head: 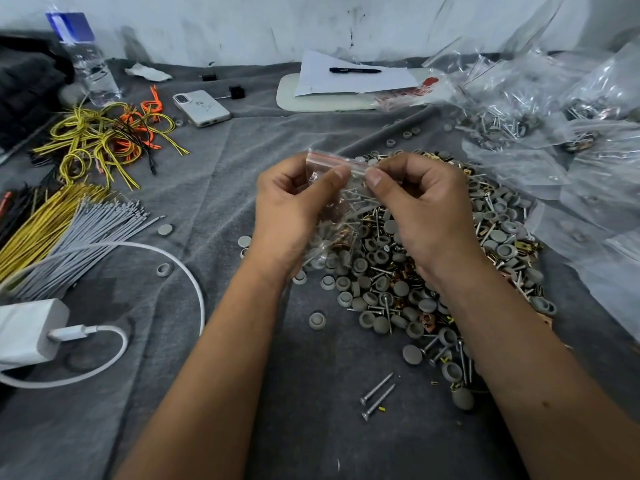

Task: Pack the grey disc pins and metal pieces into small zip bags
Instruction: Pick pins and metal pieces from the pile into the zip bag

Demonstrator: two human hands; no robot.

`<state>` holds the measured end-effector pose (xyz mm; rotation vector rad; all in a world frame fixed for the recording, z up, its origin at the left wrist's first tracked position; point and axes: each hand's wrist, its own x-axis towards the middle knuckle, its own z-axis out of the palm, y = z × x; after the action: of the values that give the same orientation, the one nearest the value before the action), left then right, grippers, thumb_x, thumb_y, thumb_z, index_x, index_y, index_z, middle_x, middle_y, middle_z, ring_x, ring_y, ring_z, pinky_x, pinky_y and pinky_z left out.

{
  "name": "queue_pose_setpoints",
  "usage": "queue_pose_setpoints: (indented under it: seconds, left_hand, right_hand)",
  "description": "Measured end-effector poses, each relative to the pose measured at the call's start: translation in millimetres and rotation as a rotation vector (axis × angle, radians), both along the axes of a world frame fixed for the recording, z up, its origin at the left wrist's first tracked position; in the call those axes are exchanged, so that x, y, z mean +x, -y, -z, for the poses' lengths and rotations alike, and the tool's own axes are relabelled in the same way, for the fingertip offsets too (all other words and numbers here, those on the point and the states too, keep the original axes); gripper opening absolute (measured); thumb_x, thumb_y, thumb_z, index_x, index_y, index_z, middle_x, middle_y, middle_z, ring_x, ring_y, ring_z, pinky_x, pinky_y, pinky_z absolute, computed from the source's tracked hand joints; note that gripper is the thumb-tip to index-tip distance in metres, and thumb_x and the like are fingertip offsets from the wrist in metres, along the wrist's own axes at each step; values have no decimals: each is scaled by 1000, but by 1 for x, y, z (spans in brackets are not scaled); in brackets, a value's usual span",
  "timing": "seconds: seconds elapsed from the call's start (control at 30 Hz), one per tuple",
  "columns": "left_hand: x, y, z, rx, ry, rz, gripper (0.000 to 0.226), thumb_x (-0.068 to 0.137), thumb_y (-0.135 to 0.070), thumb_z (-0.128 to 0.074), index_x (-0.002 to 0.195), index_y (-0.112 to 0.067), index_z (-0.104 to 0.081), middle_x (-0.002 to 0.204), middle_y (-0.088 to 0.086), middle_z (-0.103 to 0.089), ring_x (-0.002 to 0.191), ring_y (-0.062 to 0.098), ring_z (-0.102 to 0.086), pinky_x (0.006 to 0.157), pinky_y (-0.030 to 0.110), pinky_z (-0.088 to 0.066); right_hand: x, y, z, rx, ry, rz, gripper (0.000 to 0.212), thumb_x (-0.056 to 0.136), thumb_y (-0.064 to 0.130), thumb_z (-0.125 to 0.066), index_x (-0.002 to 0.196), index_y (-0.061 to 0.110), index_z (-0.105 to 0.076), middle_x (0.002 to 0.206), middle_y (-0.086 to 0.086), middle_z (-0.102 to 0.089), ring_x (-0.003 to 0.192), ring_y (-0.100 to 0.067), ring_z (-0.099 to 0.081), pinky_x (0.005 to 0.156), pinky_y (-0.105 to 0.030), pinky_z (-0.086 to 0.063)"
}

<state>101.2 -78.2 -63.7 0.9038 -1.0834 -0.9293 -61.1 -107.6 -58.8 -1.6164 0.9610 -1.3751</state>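
Head view: hands held up over a grey cloth-covered surface (214,188), with a wall behind.
Left hand (291,209): its grip pinches the left end of a small zip bag (337,202) near the red seal strip, thumb on the near side.
Right hand (426,213): its grip pinches the right end of the same strip, thumb tip facing the left thumb.
Bag: clear, hanging between both hands above the surface, with screws and copper-coloured metal pieces inside.
Pile (415,282): grey disc pins, screws and brass-coloured bits heaped under and right of the hands.
Loose screws (377,396): two lying just beside each other, near the pile's front edge.
Filled bags (540,109): clear bags heaped at far right.
Left side: yellow wires (104,140), grey cable ties (93,230), white charger (27,330).
Far side: phone (202,107), water bottle (86,60), pen (355,70) on paper.
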Motion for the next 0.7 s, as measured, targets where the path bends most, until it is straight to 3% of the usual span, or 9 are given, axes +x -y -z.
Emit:
queue_pose_setpoints:
  seconds: [0.17, 0.3, 0.43, 0.7]
  left_hand:
    - [-2, 0, -3, 11, -61, -22, 11, 87, -9, -74, 82, -17, -79, 76, 6, -70, 65, 16, -63, 61, 33, -55]
    - [-2, 0, -2, 1, -54, 4, 9, 86, -8, -74, 85, -15, -79, 80, 11, -71, 71, 25, -62, 69, 40, -54]
    - [-1, 0, -1, -16, -24, 27, 6, 87, -10, -75, 87, -15, -79, 83, 13, -70, 76, 30, -60, 70, 43, -53]
    - [1, 3, 2, -21, -14, 32, 10, 89, -10, -75, 97, -4, -77, 89, 20, -71, 81, 35, -62, 72, 43, -53]
  right_hand:
    - [0, 0, 0, 19, 29, 15, 2, 92, 21, -75, 90, 21, -76, 84, 2, -76, 84, -17, -74, 78, -32, -61]
    - [0, -1, -1, 10, 31, -16, 5, 91, 20, -77, 88, 25, -76, 84, 3, -77, 82, -12, -74, 73, -23, -57]
    - [0, 0, -1, 4, 2, 0, 2, 91, 21, -77, 89, 23, -77, 85, 3, -77, 84, -16, -75, 76, -31, -61]
    - [0, 0, 0, -1, 9, -19, 3, 91, 19, -77, 89, 22, -77, 84, 2, -77, 83, -14, -74, 77, -28, -60]
